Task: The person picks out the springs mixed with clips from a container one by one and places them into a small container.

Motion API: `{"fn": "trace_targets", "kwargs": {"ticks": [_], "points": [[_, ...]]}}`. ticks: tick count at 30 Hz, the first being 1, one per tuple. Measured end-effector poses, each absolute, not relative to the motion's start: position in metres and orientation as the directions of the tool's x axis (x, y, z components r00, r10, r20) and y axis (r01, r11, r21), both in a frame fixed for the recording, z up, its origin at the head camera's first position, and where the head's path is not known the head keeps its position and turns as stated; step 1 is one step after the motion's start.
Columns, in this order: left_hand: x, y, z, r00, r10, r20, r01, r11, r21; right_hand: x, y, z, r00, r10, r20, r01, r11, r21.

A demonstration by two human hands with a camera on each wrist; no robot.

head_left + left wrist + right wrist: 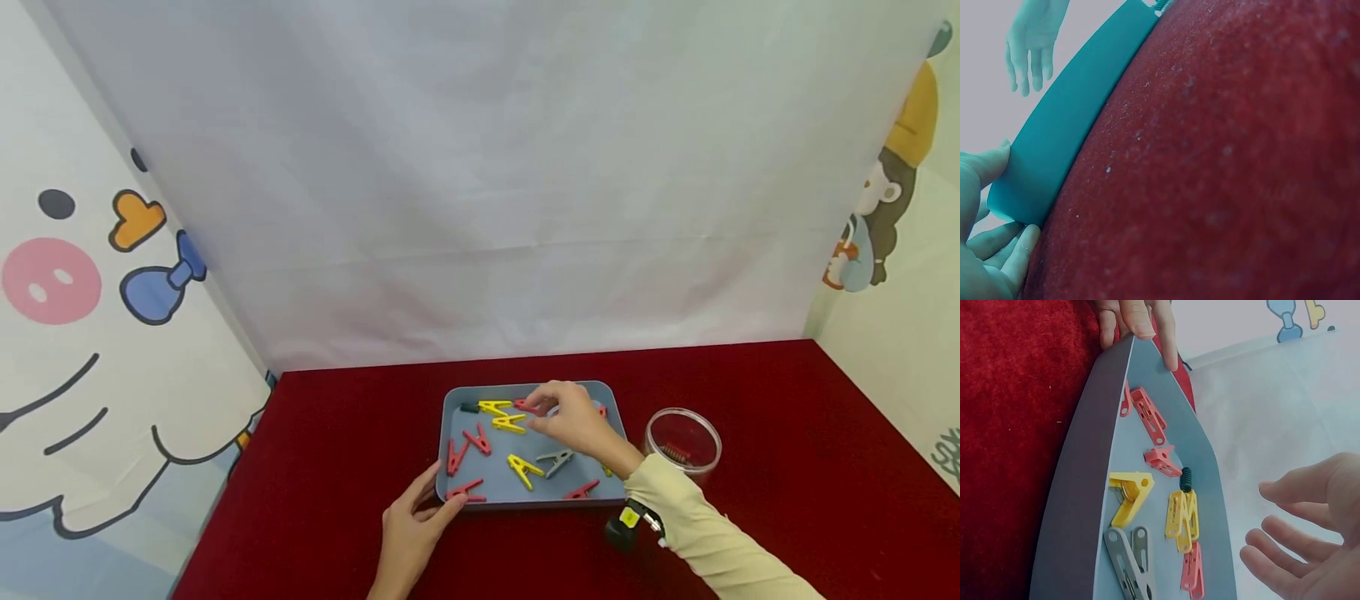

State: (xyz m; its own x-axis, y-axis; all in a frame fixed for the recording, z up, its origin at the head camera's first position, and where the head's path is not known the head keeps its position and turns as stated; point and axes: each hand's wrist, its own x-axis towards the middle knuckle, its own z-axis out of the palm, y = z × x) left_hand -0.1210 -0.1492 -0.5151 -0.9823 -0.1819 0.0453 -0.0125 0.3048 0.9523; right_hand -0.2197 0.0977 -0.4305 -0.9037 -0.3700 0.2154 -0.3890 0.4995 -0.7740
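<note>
A blue-grey tray holds several red, yellow and grey clothespins, among them a yellow clothespin and a grey clothespin. Near its back left corner lies a dark green coil spring, beside yellow clothespins. My left hand grips the tray's front left corner, thumb at the rim and fingers lower down. Over the back right part of the tray hovers my right hand, fingers loosely bent and apart. Nothing shows between its fingers in the right wrist view. It hides part of the tray's contents.
A round clear container stands right of the tray, with a brownish coiled piece inside. Dark red cloth covers the table. A white curtain hangs behind, with printed cartoon sheets on both sides.
</note>
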Motion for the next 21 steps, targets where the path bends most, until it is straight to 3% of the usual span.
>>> {"fn": "trace_targets", "kwargs": {"ticks": [21], "points": [[-0.123, -0.151, -0.513, -0.986, -0.158, 0.056, 0.004, 0.315, 0.949, -0.246, 0.057, -0.436, -0.856, -0.475, 0.203, -0.444, 0.477, -0.758]]}}
